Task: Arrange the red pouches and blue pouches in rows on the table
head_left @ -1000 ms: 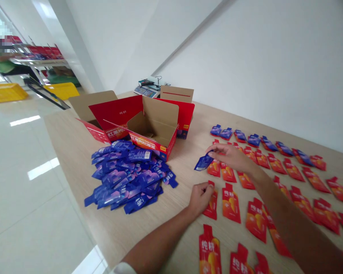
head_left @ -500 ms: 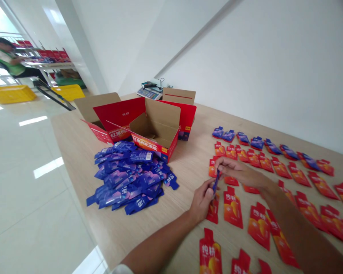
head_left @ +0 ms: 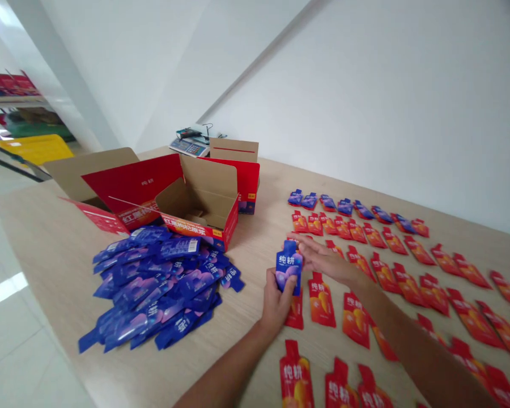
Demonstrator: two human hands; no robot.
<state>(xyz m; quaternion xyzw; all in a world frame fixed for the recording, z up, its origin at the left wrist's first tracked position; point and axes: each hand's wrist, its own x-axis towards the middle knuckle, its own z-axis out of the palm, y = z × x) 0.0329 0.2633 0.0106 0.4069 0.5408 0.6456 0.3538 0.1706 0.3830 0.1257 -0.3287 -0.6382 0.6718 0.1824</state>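
My left hand (head_left: 276,303) is closed on a blue spouted pouch (head_left: 287,265) by its lower part, thumb across the front. The pouch stands upright with its printed face toward me; whether another lies behind it I cannot tell. Beside its right edge is my right hand (head_left: 325,262), fingers stretched out and close against the pouch. Below both hands, red pouches (head_left: 322,300) lie in rows on the table. Blue pouches (head_left: 345,206) rest on top of red ones in the farthest row. A loose heap of blue pouches (head_left: 153,289) lies to the left.
Open red cartons (head_left: 221,224) with brown insides stand behind the heap. A scale (head_left: 190,147) sits farther back on the wooden table (head_left: 246,351), near the white wall. A yellow crate (head_left: 38,148) is beyond the table's left side.
The blue pouch has turned from edge-on to face me in my left hand. My right fingers have straightened beside it. The view has swung right, and the seated person has left it.
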